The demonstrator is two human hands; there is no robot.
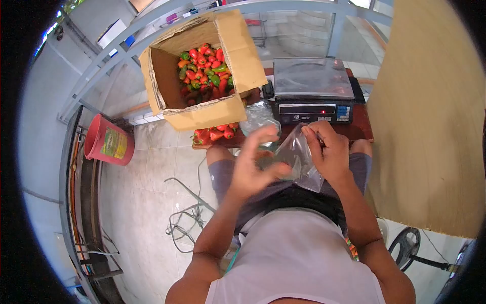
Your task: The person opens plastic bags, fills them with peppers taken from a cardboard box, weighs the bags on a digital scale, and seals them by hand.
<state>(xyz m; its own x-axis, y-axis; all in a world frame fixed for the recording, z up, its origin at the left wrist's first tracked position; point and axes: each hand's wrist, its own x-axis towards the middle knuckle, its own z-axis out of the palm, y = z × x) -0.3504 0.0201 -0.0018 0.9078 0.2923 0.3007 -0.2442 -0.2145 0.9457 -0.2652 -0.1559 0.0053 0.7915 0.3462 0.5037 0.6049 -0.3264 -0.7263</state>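
Observation:
A clear plastic bag hangs in front of my lap, its upper edge pinched by my right hand. To the left of that bag, my left hand is blurred, with thumb and fingers spread apart and nothing visible between them. Beyond my hands, a cardboard box stands with its flaps folded out, holding red and green peppers. More red peppers lie on the wooden surface below the box. A bundle of clear plastic sits between the box and a digital scale.
The scale and peppers rest on a low reddish-brown table. A red bucket stands at the left on the tiled floor. Green strapping lies tangled beside my left leg. A tall tan panel blocks the right side.

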